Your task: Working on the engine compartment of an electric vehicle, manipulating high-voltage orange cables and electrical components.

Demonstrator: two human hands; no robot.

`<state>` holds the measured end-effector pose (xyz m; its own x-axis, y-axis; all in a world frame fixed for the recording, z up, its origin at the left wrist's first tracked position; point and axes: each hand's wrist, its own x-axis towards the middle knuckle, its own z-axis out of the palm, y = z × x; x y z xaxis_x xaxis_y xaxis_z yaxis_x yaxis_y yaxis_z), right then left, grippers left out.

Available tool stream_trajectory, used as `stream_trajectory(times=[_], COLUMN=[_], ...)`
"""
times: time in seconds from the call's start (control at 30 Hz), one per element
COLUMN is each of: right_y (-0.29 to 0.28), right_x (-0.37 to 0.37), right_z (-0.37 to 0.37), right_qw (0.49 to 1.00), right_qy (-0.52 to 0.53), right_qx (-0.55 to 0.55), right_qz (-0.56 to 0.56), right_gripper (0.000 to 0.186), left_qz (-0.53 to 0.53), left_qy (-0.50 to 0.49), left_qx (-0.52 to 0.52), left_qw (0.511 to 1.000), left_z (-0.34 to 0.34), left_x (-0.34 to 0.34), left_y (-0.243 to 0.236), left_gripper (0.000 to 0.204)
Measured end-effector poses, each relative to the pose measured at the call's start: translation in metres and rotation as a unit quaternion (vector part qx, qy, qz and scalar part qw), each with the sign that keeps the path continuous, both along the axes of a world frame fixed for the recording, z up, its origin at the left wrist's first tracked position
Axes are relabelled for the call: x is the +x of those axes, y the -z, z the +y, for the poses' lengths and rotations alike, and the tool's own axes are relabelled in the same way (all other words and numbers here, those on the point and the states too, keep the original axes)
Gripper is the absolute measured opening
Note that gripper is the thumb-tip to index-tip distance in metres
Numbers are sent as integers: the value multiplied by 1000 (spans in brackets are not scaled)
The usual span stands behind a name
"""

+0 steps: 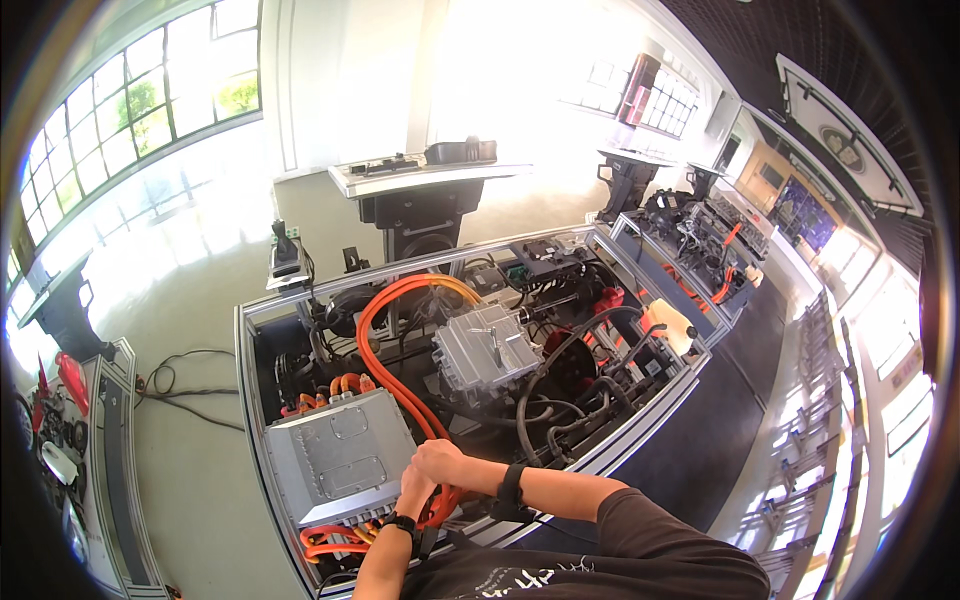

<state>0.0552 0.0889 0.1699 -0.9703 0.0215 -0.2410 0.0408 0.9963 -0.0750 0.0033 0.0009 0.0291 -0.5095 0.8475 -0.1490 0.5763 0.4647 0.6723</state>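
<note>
My right hand (440,460) is closed at the right edge of the silver housing (335,450), over the thick orange cables (393,385) that loop up and across the open aluminum-framed rig (243,365). My left hand (416,484) is beneath and against the right, its fingers mostly hidden. Whatever the fingers grip is covered by the hands. A second silver finned housing (475,350) sits behind my hands, among black hoses (535,428) and wiring.
A pale-topped stand (410,205) stands behind the rig. Another component rig (690,250) is at the back right, and a framed rig (125,460) with red parts at the far left. Loose black cables (180,395) lie on the left floor. A translucent tank (668,322) sits at the right corner.
</note>
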Motion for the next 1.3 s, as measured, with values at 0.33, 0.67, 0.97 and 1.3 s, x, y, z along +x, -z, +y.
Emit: stream_trajectory(times=[0.33, 0.67, 0.97, 1.3], right_y=[-41, -27, -29, -17], right_x=[1, 1, 1, 7], right_z=[-7, -5, -10, -3], right_qw=[976, 987, 993, 989], right_qy=[206, 151, 105, 135], right_qx=[-47, -52, -33, -32], right_qz=[-53, -34, -39, 53], right_gripper=[26, 18, 14, 17], left_qz=[64, 81, 39, 56], left_qy=[4, 39, 14, 22], left_qx=[12, -30, -20, -38], left_qw=[998, 995, 999, 997], left_z=[-2, -1, -2, 1], left_x=[-5, -7, -2, -7], left_y=[33, 38, 16, 37], left_gripper=[20, 23, 35, 30])
